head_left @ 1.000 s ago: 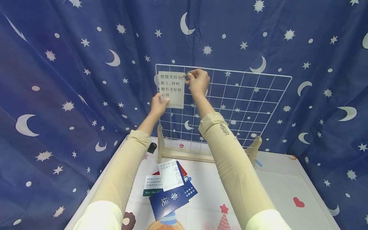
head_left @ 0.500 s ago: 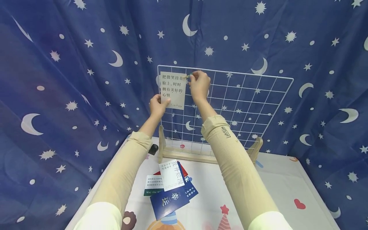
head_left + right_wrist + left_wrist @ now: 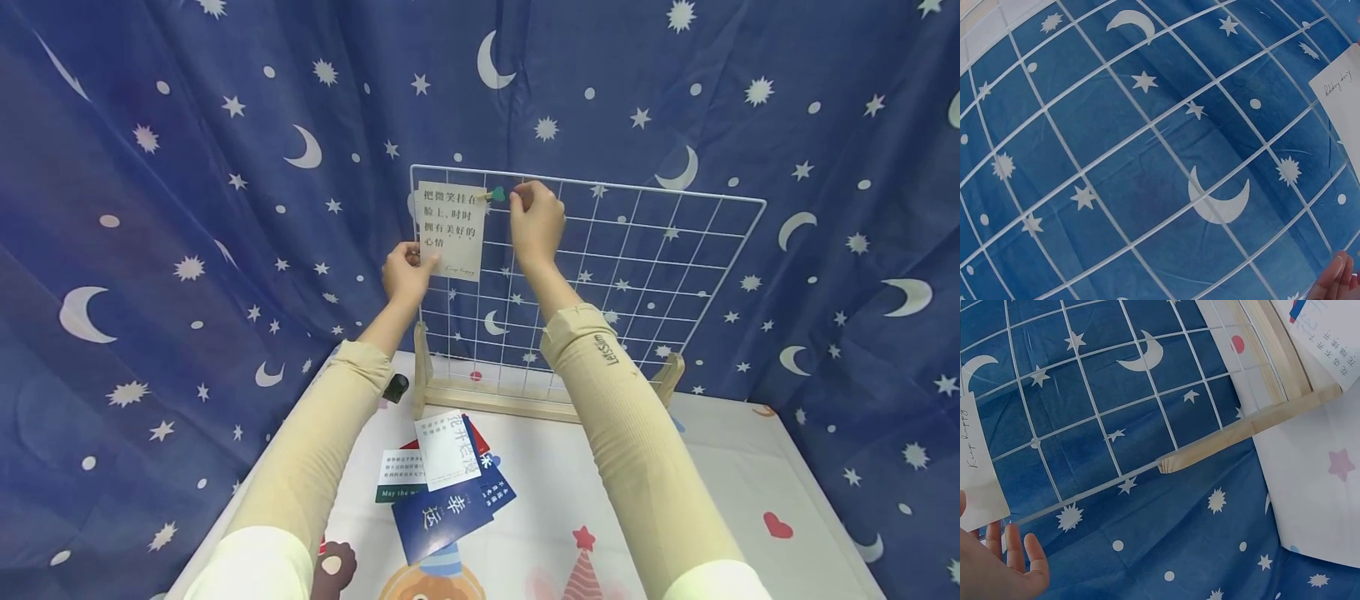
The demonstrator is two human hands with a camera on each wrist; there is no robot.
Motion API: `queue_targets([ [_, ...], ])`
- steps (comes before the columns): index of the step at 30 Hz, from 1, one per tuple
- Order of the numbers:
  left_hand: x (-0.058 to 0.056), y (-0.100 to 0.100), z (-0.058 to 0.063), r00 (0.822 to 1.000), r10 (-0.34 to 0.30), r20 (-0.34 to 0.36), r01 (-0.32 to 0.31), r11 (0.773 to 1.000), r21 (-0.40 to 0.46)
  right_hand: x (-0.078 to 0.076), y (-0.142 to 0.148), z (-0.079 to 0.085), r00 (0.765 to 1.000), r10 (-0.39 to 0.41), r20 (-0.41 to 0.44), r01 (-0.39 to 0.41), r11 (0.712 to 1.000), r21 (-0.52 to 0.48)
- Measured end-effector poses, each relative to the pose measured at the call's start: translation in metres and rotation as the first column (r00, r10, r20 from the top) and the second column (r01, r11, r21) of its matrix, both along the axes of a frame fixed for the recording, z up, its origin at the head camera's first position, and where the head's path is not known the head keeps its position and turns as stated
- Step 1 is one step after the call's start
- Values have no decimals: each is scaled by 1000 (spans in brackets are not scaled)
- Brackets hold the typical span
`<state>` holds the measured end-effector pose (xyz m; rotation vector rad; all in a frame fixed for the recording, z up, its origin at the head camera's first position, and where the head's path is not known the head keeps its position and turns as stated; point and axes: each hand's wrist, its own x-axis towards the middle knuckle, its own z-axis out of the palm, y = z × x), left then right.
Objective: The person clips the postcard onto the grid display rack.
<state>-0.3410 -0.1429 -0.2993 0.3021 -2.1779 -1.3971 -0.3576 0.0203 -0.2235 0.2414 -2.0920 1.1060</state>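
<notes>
My Chinese-lettered card point(image 3: 452, 231) is at the white wire grid point(image 3: 637, 189), upper left, a green heart clip point(image 3: 497, 194) on its right edge. My left hand point(image 3: 406, 275) pinches its lower left; my right hand point(image 3: 538, 225), fingers loosely curled, is just beside the clip. Below, postcards point(image 3: 447, 452) overlap.

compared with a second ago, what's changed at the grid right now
The right hand has let go of the green-tipped clip and moved right, leaving it at the upper right corner of the card. The left hand still holds the card's lower left side; the loose cards lie as they were.
</notes>
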Motion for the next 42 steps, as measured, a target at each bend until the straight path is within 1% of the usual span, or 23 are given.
queue_targets([
  [4,-1,-1,2,1000,4,5,-4,1000,-15,0,6,-2,1000,21,6,-21,1000,-16],
  [12,-1,-7,4,1000,7,-27,-8,1000,-27,-2,20,-9,999,49,8,-49,998,-39],
  [18,1,-11,-1,1000,-11,-12,11,1000,-6,2,31,-15,998,57,-10,-57,998,-40],
  [21,1,-14,-6,1000,-19,-8,19,1000,-8,3,35,-19,998,68,-16,-68,997,-25],
  [22,1,-15,-8,1000,-19,-4,19,1000,-22,4,37,-21,997,70,-15,-70,997,-19],
  [28,3,-20,-17,999,-50,6,50,997,-58,6,47,-28,996,87,-24,-86,996,20],
  [32,5,-23,-22,997,-71,11,72,995,-66,9,55,-32,992,118,-32,-117,993,34],
  [38,14,-24,-29,990,-134,47,139,984,-115,15,67,-43,991,134,-19,-133,989,57],
  [39,15,-24,-30,988,-145,48,150,982,-113,17,68,-46,991,136,-17,-135,989,63],
  [42,20,-24,-33,982,-179,61,185,974,-131,21,73,-51,987,159,-21,-157,985,76],
])
